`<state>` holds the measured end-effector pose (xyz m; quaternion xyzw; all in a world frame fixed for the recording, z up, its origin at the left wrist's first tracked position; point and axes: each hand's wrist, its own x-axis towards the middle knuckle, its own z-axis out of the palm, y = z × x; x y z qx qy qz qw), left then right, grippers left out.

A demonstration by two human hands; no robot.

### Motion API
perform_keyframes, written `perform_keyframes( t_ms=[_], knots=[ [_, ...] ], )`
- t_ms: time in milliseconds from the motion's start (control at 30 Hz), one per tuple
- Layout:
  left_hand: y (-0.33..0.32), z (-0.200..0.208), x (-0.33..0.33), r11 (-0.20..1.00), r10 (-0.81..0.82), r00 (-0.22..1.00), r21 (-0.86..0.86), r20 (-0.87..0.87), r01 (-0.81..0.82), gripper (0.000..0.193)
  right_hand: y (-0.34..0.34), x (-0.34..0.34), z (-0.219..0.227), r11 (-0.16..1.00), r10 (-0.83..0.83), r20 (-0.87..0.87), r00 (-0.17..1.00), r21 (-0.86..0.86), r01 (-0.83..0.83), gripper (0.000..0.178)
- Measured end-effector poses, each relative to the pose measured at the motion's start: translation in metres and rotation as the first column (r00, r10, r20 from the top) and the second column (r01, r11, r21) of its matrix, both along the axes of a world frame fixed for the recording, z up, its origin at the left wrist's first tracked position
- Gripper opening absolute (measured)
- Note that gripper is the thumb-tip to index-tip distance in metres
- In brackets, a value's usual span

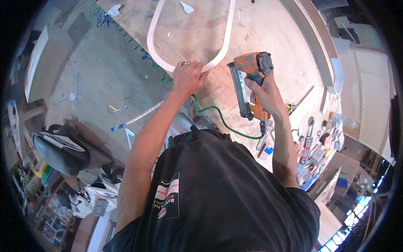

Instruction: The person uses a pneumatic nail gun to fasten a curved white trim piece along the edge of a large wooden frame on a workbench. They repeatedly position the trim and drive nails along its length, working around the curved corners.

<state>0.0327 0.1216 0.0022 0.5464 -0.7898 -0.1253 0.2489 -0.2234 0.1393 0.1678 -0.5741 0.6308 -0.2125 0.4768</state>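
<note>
A pale wooden frame with rounded corners [152, 42] lies on the wooden worktable [273, 25]. Its near curved end is gripped by my left hand [187, 77], fingers wrapped over the rail. To the right, my right hand [266, 93] is closed round the handle of an orange and black nail gun [247, 63]. The gun's dark magazine faces the frame, with its nose apart from the rail. From the base of its handle a green air hose [222, 119] curves left in front of me and passes near my left forearm.
A small white glue bottle [187, 8] lies inside the frame. Long curved strips [319, 38] stand along the table's right side. Hand tools and scraps [310, 143] clutter the near right. At left are a grey chair [63, 151], a white panel [37, 63] and floor litter.
</note>
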Motion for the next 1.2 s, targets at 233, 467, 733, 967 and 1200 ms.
perform_keyframes(
  t_ms=[233, 467, 733, 967, 1200],
  knots=[
    [0.001, -0.003, -0.002, 0.999, 0.024, 1.000, 0.026, -0.011, -0.024, 0.024, -0.032, 0.021, 0.006, 0.983, 0.155, -0.100, 0.983, 0.113, -0.143, 0.071],
    [0.000, 0.000, -0.002, 0.997, 0.022, 1.000, 0.074, -0.010, -0.021, 0.025, -0.037, 0.030, 0.005, 0.977, 0.172, -0.094, 0.981, 0.143, -0.158, 0.079],
    [-0.001, -0.005, -0.003, 0.997, 0.022, 1.000, 0.074, -0.021, -0.021, 0.026, -0.040, 0.039, 0.008, 0.970, 0.179, -0.167, 0.970, 0.197, -0.145, 0.078],
    [0.000, -0.008, -0.002, 1.000, 0.006, 0.999, -0.005, -0.041, -0.006, 0.023, -0.040, 0.037, 0.003, 0.972, 0.196, -0.168, 0.966, 0.163, -0.168, 0.075],
    [-0.002, -0.008, -0.002, 0.999, 0.004, 1.000, 0.043, -0.011, -0.003, 0.024, -0.038, 0.042, 0.009, 0.975, 0.189, -0.165, 0.968, 0.147, -0.165, 0.074]
  ],
)
